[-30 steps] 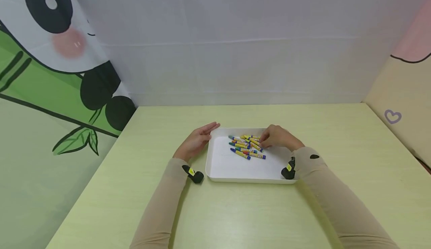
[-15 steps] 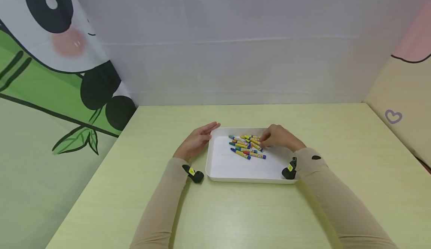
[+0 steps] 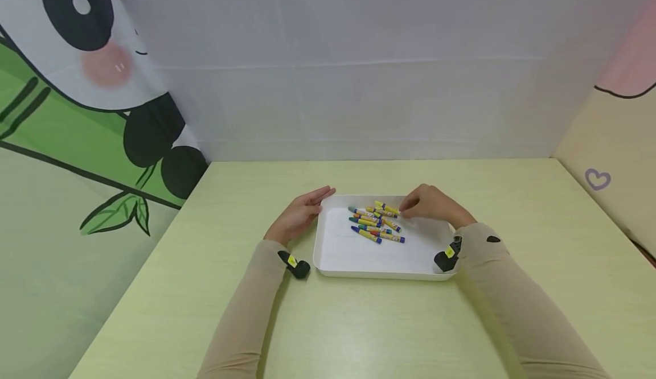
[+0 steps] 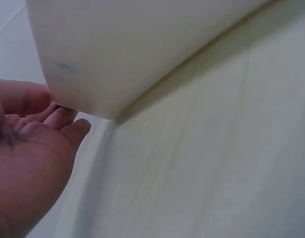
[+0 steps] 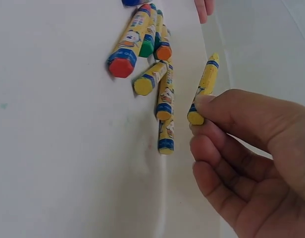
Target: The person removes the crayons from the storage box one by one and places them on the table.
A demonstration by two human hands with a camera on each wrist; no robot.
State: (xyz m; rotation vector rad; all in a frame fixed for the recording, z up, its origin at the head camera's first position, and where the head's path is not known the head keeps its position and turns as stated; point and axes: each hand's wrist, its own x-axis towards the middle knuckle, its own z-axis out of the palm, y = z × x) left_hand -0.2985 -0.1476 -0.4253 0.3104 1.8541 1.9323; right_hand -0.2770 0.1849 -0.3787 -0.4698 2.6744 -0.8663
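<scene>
A white tray point(image 3: 353, 259) lies on the table with several crayons point(image 3: 366, 221) piled inside. Between the thumb and fingers of my right hand point(image 3: 435, 204), a yellow crayon point(image 5: 208, 82) is pinched near its flat end, its tip pointing away. In the right wrist view it appears raised over the tray, beside the other yellow, orange, green and red crayons point(image 5: 127, 47). My left hand point(image 3: 297, 217) rests against the tray's far left corner, fingers extended along it and thumb at the rim. The left wrist view shows the tray's outer wall point(image 4: 118, 44) against that hand.
The pale wooden table point(image 3: 246, 197) surrounds the tray. A white cloth wall point(image 3: 328, 83) stands behind it, with painted panels at both sides. Black wrist cameras point(image 3: 294, 265) are strapped to both sleeves.
My right hand has moved slightly right and away from me, drawing the yellow crayon off the back of the pile. My left hand stays at the tray's corner.
</scene>
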